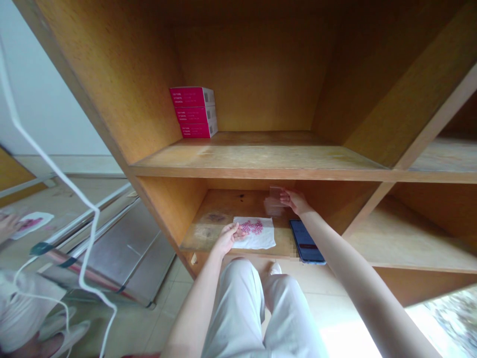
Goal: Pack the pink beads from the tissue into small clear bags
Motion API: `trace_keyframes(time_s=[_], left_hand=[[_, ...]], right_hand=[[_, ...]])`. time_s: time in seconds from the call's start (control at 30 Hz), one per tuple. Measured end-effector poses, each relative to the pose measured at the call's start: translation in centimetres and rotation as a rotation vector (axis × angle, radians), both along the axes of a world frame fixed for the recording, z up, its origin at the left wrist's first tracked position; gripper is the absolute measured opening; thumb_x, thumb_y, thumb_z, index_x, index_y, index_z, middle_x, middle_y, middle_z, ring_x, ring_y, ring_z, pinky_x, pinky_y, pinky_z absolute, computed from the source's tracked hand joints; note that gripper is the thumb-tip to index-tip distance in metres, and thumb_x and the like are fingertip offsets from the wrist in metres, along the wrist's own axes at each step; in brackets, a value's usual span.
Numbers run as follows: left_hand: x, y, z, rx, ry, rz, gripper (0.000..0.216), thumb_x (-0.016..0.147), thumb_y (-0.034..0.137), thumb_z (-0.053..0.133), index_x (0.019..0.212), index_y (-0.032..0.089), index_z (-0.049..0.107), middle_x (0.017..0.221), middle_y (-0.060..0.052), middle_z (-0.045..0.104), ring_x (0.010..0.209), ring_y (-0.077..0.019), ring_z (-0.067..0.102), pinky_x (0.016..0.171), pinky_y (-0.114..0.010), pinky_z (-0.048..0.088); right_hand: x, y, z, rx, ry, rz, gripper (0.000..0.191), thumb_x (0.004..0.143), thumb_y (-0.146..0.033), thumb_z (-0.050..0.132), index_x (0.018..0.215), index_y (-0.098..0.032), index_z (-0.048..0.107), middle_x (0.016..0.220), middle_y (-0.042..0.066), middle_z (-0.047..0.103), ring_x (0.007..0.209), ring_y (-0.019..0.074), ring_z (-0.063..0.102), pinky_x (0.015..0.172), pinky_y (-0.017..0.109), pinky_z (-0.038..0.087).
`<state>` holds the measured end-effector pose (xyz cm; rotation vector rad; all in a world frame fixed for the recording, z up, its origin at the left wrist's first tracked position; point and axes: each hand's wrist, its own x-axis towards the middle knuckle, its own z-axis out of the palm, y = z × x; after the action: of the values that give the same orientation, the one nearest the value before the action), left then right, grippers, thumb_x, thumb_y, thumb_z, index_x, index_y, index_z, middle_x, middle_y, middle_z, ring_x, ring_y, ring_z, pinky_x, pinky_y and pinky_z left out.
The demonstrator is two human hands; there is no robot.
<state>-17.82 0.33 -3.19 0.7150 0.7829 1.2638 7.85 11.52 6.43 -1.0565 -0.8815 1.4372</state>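
On the lower shelf, a white cloth (pixel 261 242) lies flat with a patch of small pink beads (pixel 254 227) on it. My left hand (pixel 226 239) rests at the cloth's left edge, its fingers stretched out and apart beside the beads. Further back, my right hand (pixel 295 200) has its fingertips closed on a thin clear plastic piece (pixel 275 193); its exact kind is hard to make out. Below my right forearm, a dark phone (pixel 306 242) lies at the shelf's front edge, partly covered by the arm.
Three pink boxes (pixel 193 113) are stacked on the upper shelf, whose front board (pixel 261 173) overhangs the work area. A white cable (pixel 87 199) hangs at the left before a metal-framed case (pixel 115 243). Another person's hand (pixel 9 223) and a similar cloth (pixel 32 224) appear far left.
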Motion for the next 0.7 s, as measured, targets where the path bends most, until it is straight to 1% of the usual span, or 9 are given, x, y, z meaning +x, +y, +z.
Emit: trace_keyframes(time_s=[0.23, 0.37, 0.47, 0.6, 0.7], left_hand=[[0.0, -0.1, 0.1, 0.016, -0.073, -0.010, 0.019, 0.069, 0.028, 0.064, 0.073, 0.011, 0.056, 0.060, -0.004, 0.065, 0.061, -0.0166, 0.064, 0.063, -0.029, 0.052], [-0.1, -0.1, 0.1, 0.040, -0.108, 0.000, 0.015, 0.070, 0.025, 0.063, 0.072, 0.011, 0.056, 0.061, -0.003, 0.064, 0.058, -0.0144, 0.063, 0.064, -0.030, 0.052], [-0.1, 0.0, -0.1, 0.032, -0.112, 0.021, 0.015, 0.070, 0.024, 0.063, 0.073, 0.011, 0.057, 0.062, -0.003, 0.064, 0.059, -0.0144, 0.063, 0.064, -0.030, 0.052], [-0.2, 0.2, -0.3, 0.021, -0.119, 0.046, 0.015, 0.071, 0.024, 0.063, 0.073, 0.010, 0.058, 0.060, -0.003, 0.064, 0.058, -0.0143, 0.063, 0.062, -0.028, 0.052], [-0.2, 0.3, -0.3, 0.008, -0.130, 0.052, 0.015, 0.072, 0.024, 0.062, 0.073, 0.010, 0.058, 0.059, -0.003, 0.064, 0.057, -0.0137, 0.062, 0.060, -0.026, 0.051]], right_hand=[[1.8, 2.4, 0.1, -0.102, -0.046, -0.074, 0.018, 0.080, -0.013, 0.042, 0.070, -0.016, 0.056, 0.052, -0.001, 0.058, 0.043, 0.0083, 0.053, 0.049, 0.022, 0.045], [2.3, 3.7, -0.2, -0.094, -0.081, -0.133, 0.019, 0.080, -0.013, 0.040, 0.068, -0.018, 0.054, 0.053, -0.002, 0.057, 0.046, 0.0088, 0.053, 0.052, 0.022, 0.046], [2.5, 4.4, -1.1, -0.043, -0.125, -0.133, 0.017, 0.079, -0.016, 0.044, 0.065, -0.018, 0.053, 0.053, -0.002, 0.056, 0.049, 0.0098, 0.054, 0.055, 0.024, 0.047], [2.2, 5.2, -2.8, 0.024, -0.189, -0.107, 0.015, 0.076, -0.016, 0.047, 0.062, -0.018, 0.053, 0.054, -0.001, 0.057, 0.052, 0.0109, 0.055, 0.058, 0.025, 0.047], [1.5, 5.9, -4.1, 0.082, -0.299, -0.121, 0.010, 0.072, -0.016, 0.049, 0.063, -0.017, 0.054, 0.055, 0.000, 0.058, 0.054, 0.0124, 0.055, 0.057, 0.026, 0.046]])
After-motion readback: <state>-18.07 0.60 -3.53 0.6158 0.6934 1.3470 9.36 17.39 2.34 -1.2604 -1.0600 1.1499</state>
